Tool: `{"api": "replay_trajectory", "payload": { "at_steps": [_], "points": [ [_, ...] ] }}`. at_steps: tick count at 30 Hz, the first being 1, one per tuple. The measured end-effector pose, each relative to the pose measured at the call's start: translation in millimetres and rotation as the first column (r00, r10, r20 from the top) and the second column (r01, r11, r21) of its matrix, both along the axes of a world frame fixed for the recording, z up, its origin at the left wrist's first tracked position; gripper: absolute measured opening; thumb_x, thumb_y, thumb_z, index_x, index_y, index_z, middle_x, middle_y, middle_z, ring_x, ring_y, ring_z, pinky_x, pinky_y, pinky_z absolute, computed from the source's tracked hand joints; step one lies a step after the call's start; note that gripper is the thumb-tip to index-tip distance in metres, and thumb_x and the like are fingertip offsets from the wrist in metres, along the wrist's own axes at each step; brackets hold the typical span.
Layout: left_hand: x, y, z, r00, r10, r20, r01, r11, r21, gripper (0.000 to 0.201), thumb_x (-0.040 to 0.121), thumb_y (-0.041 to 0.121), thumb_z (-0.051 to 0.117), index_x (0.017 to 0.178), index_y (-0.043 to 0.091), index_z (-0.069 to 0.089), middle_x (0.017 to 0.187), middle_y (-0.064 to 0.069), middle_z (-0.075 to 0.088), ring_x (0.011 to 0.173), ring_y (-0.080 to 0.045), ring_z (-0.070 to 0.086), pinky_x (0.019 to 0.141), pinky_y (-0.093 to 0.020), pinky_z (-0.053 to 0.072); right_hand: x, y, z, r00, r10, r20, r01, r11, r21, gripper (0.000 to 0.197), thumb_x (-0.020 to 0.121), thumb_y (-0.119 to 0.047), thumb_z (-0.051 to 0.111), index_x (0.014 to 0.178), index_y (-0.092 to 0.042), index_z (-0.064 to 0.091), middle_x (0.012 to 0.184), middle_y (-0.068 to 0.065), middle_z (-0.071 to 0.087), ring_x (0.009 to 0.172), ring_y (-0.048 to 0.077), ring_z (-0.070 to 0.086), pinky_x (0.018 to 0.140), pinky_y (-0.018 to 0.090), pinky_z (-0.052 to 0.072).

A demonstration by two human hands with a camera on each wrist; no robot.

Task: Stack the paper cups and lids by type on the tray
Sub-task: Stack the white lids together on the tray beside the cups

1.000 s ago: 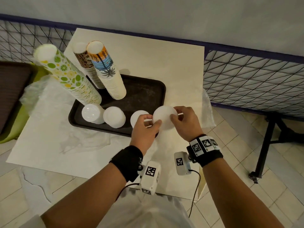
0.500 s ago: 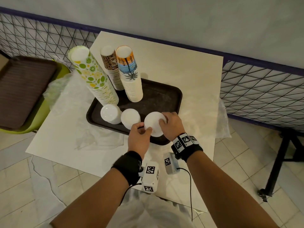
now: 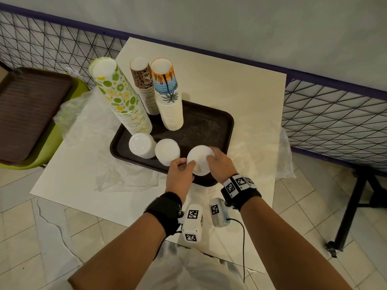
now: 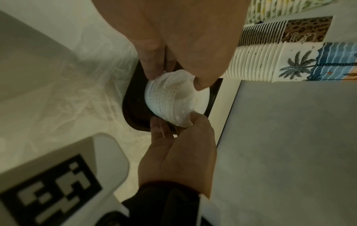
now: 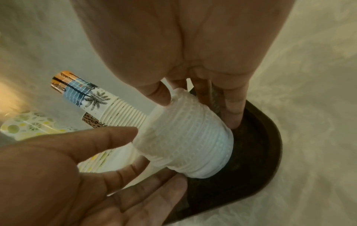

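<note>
A dark brown tray [image 3: 209,124] holds three tall cup stacks: lime-print [image 3: 121,99], leopard-print [image 3: 144,84] and palm-print [image 3: 168,97]. Two white lid stacks [image 3: 141,144] [image 3: 167,150] stand along the tray's near edge. At the tray's near right corner is a third white lid stack [image 3: 199,162], held from both sides. My left hand [image 3: 186,164] pinches its left side with the thumb [image 5: 115,134]. My right hand [image 3: 211,156] grips its right side, thumb [image 5: 158,94] opposite the fingers [image 5: 231,116]. Its base sits low in the tray [image 5: 260,137].
Crumpled clear plastic wrap [image 3: 117,176] lies on the cream table left of the tray, and more hangs over the right edge [image 3: 282,155]. A second brown tray [image 3: 31,109] rests on a green chair at the left. Wire fencing [image 3: 335,126] runs behind.
Both hands carried the lids left and down from the tray's right rim into its near right corner. The separate lid pile seen there earlier no longer shows apart.
</note>
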State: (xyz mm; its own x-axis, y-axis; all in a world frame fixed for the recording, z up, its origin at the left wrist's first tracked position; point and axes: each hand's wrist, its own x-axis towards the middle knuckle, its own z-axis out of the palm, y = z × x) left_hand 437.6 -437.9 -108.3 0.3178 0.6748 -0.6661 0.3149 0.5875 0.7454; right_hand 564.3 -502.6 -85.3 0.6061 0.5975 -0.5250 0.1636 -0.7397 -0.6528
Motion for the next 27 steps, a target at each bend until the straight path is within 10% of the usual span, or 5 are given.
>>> {"api": "replay_trajectory", "payload": {
  "at_steps": [5,8,18,27],
  "points": [
    [6.2,-4.6,1.5,1.000,-0.025,-0.019,0.025,0.999,-0.035,0.084,0.070,0.057,0.075,0.143,0.022,0.053,0.132,0.003,0.065,0.122,-0.021,0.063,0.110,-0.047,0.052,1.2,1.7,0.4,0.996,-0.048,-0.075,0.049,0.999,0.010,0.050,0.103,-0.023,0.036,0.153,-0.020,0.037,0.150,0.015,0.047,0.133,0.035,0.046,0.110,0.042,0.041],
    [8.6,-6.1,-0.1,0.996,-0.088,0.006,0.088,0.996,-0.028,0.057,0.066,0.061,0.070,0.115,0.033,0.068,0.119,0.007,0.073,0.116,-0.018,0.066,0.108,-0.046,0.053,0.2,1.9,-0.6,0.989,-0.080,-0.122,0.082,0.996,0.015,0.049,0.105,-0.024,0.035,0.154,-0.021,0.035,0.149,0.015,0.047,0.132,0.035,0.047,0.108,0.041,0.041],
    [21.9,-4.0,-4.2,0.999,-0.048,0.012,0.049,0.997,-0.060,0.026,0.092,0.046,0.069,0.114,0.033,0.071,0.120,0.004,0.074,0.118,-0.019,0.065,0.111,-0.045,0.051,10.0,9.1,-3.7,0.978,-0.125,-0.166,0.129,0.992,0.015,0.048,0.107,-0.029,0.035,0.154,-0.021,0.034,0.150,0.015,0.045,0.134,0.035,0.046,0.106,0.041,0.041],
    [46.9,-0.9,-3.0,0.997,0.024,0.080,-0.016,0.994,-0.105,0.060,0.095,0.048,0.066,0.150,0.026,0.053,0.139,0.006,0.064,0.133,-0.018,0.054,0.119,-0.044,0.040,30.2,30.9,-2.0,0.982,-0.104,-0.155,0.109,0.994,0.021,0.050,0.106,-0.028,0.035,0.155,-0.019,0.031,0.151,0.017,0.044,0.134,0.036,0.046,0.104,0.040,0.040]
  ]
}}
